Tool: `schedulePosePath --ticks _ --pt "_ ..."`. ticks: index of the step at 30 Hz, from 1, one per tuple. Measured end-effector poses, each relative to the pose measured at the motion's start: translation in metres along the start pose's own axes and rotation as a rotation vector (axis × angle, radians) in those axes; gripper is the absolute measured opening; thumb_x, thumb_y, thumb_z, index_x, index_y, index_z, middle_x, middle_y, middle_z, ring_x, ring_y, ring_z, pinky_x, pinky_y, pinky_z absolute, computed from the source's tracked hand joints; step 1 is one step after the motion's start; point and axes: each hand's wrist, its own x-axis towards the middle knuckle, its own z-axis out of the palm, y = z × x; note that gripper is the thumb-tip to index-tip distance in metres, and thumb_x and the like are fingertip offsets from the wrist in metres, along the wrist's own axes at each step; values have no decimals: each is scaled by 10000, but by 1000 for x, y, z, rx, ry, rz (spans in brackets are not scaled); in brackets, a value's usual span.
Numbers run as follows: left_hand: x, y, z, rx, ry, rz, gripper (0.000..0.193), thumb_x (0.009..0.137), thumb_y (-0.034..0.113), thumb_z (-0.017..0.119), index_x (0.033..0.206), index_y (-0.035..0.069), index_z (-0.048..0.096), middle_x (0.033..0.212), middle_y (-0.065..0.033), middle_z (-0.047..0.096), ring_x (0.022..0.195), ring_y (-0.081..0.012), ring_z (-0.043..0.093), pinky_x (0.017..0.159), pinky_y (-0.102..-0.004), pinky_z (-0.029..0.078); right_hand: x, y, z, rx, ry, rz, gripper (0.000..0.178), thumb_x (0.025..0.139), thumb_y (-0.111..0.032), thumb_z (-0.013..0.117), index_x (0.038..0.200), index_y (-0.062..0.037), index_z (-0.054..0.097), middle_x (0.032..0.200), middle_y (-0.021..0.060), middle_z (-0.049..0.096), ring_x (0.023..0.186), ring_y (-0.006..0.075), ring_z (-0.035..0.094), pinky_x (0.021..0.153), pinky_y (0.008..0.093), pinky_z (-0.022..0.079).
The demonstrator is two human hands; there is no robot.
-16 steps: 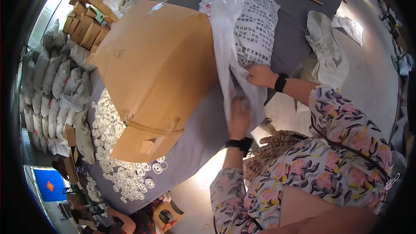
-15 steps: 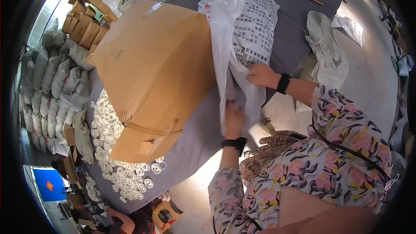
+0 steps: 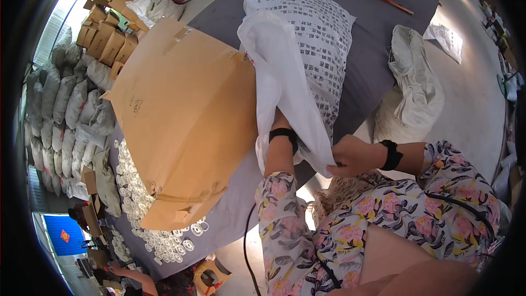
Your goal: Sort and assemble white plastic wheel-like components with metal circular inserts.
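Note:
A large white woven sack (image 3: 323, 38) with dark print lies on the table, its mouth toward me. My left hand (image 3: 280, 120) reaches into that mouth up to the wrist band; its fingers are hidden inside. With closed fingers, my right hand (image 3: 355, 156) grips the edge of the sack's mouth on the right and holds it out. Against the sack's left side leans a big brown cardboard box (image 3: 181, 115).
Many small white ring-shaped pieces (image 3: 137, 192) lie heaped by the box on the grey-covered table (image 3: 235, 208). An orange-handled tool (image 3: 383, 0) rests at the far end. Another pale sack (image 3: 413, 87) stands on the right. A person's arm (image 3: 134, 275) shows at lower left.
My left hand has gone into the sack's mouth. My right hand has moved nearer to me, drawing the edge along. The cardboard box has shifted slightly left and toward me.

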Motion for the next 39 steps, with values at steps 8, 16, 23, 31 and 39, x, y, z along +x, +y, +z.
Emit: schedulePosePath --ticks 8,16,23,31,39 --pt "-5 -20 87 -98 -113 48 595 709 201 633 1236 13 431 1237 -221 457 1125 -386 434 971 -436 324 6 2 10 16 -67 120 304 783 -329 582 867 -38 607 644 168 580 595 342 574 523 386 447" --pt "-101 -89 31 54 -218 98 559 699 244 656 1193 39 492 1264 -166 407 1132 -383 402 934 -436 367 -16 24 -15 54 381 145 209 770 -214 637 760 -34 532 651 99 545 560 264 539 515 339 403" --pt "-87 -53 65 646 -241 242 347 764 125 561 1107 76 542 1171 -145 429 1098 -345 407 884 -381 435 50 115 46 -463 210 44 140 768 -136 523 833 -22 574 811 136 574 791 307 552 717 394 444" --pt "-121 -79 50 147 -292 56 358 716 61 575 1071 66 528 1241 -178 410 1147 -338 409 921 -433 398 -5 191 28 -655 70 443 158 667 -130 534 739 -10 607 803 147 566 783 285 566 660 388 485" --pt "-126 -58 68 51 -207 3 404 694 110 603 1084 39 522 1255 -213 405 1184 -354 378 932 -477 352 45 256 -3 -591 578 555 477 709 -89 505 1127 138 468 1256 256 415 1178 384 366 1015 407 300"
